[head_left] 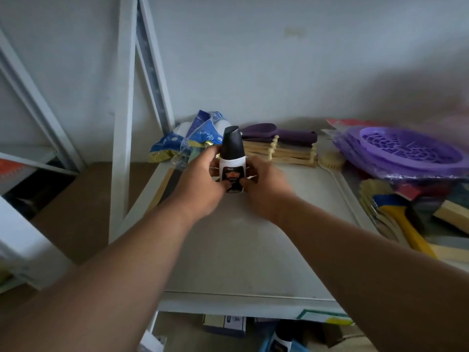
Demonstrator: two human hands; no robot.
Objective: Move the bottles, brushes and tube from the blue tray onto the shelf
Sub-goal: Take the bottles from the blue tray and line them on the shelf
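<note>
A white bottle (232, 158) with a tall black cap and an orange-black label stands upright over the pale shelf board (241, 245), near its back. My left hand (203, 184) wraps its left side and my right hand (264, 189) its right side, fingers meeting at the label. Whether its base touches the board is hidden by my fingers. A corner of the blue tray (266, 345) shows below the shelf edge at the bottom, with another black-and-white bottle (281, 340) in it.
Behind the bottle lie blue-and-gold packets (195, 138), purple cloth items (279, 134) and wooden racks (279, 152). Purple plastic baskets in wrap (403, 151) and a pile of brushes (416, 219) fill the right side. A white shelf upright (124, 110) stands on the left.
</note>
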